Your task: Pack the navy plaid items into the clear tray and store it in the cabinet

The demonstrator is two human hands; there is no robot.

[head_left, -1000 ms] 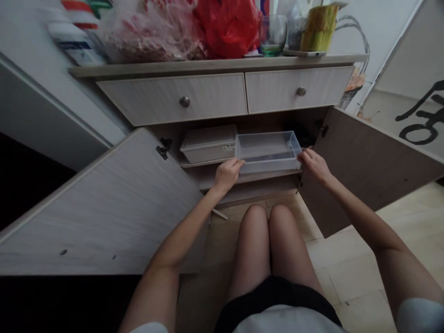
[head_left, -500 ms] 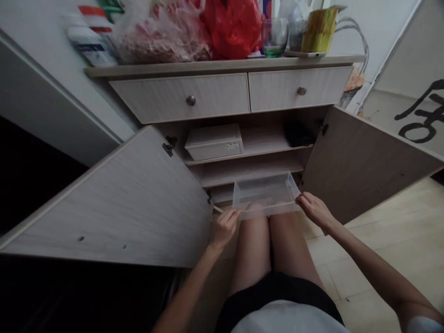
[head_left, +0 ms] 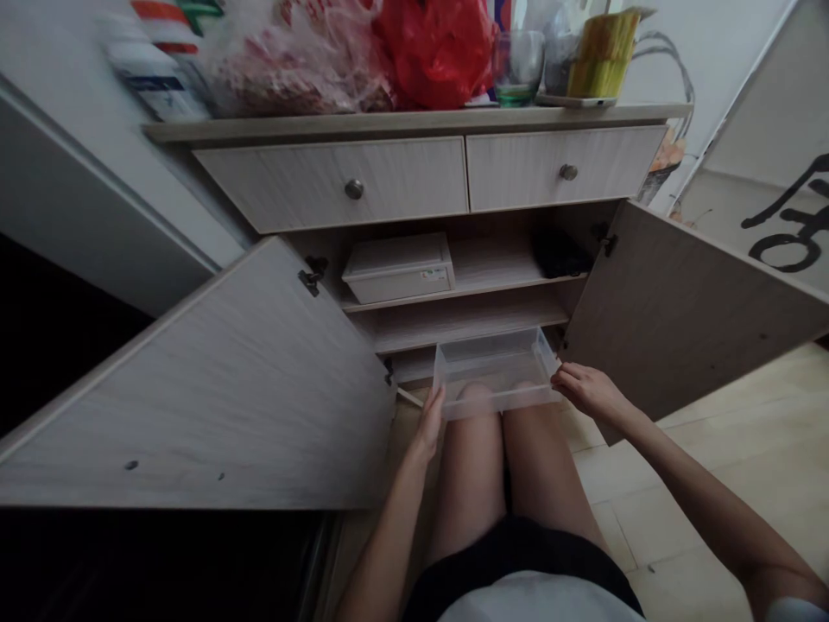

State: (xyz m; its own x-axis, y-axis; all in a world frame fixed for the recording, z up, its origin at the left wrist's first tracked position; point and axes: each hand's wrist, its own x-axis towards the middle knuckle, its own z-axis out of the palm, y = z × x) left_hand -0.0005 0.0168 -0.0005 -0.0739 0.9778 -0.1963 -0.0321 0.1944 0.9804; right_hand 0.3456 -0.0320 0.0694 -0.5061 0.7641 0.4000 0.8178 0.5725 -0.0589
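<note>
A clear plastic box (head_left: 496, 399), open at the top with nothing visible inside, is held above my knees. My left hand (head_left: 430, 422) lies along its left side, gripping the wall near the front corner. At the front right corner, my right hand (head_left: 584, 387) pinches the rim between thumb and fingers. Behind the box stands a low cabinet with its shelves (head_left: 476, 315) exposed. On the upper shelf sit a white lidded box (head_left: 400, 269) with a small label and a dark item (head_left: 560, 253) that I cannot make out.
The cabinet's left door (head_left: 213, 389) and right door (head_left: 692, 320) stand wide on either side of me. Above are two closed drawers (head_left: 408, 180). The cabinet top holds a red bag (head_left: 437, 56), a clear bag (head_left: 285, 73), bottles (head_left: 152, 78) and a glass (head_left: 518, 69).
My left hand has shifted from the box's front left corner to its left side. The box has tilted slightly and sits a little lower. My right hand keeps its hold.
</note>
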